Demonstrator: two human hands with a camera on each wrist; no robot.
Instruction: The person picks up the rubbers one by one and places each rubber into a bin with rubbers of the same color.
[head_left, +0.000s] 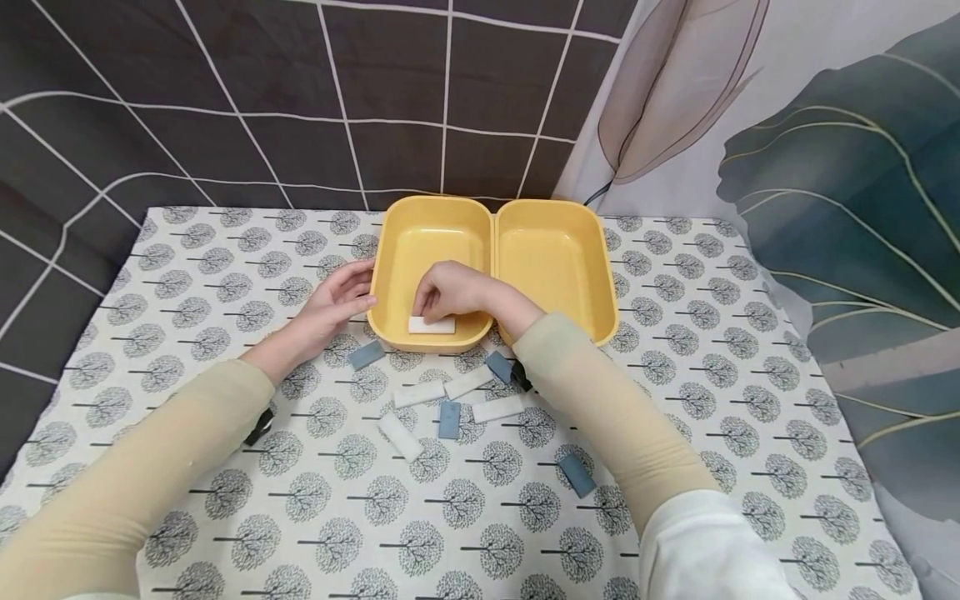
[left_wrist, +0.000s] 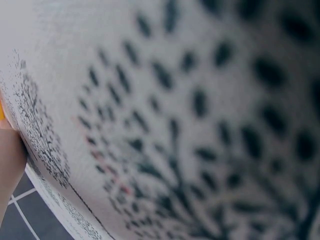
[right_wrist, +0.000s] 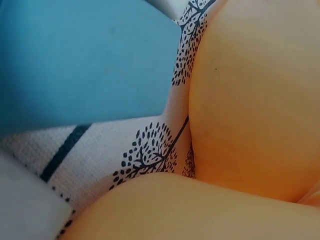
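Note:
My right hand (head_left: 457,292) reaches into the left compartment of a yellow two-part box (head_left: 435,204). Its curled fingers pinch a white rectangular block (head_left: 432,326) by the front wall inside. Against the outer left wall of the box, my left hand (head_left: 333,302) rests with loosely bent fingers and thumb. Below the box lie several white blocks (head_left: 418,393) and several shorter blue-grey blocks (head_left: 448,420). One blue block (right_wrist: 90,65) looms large and close in the right wrist view. The left wrist view shows mostly blurred cloth, with part of the left hand (left_wrist: 10,165) at its edge.
The box's right compartment (head_left: 555,267) adjoins the left one. A tree-print cloth (head_left: 322,533) covers the table. One blue-grey block (head_left: 576,475) lies apart, near the right forearm. Dark tiled fabric (head_left: 390,83) stands behind, and a leaf-print curtain (head_left: 862,167) hangs at the right.

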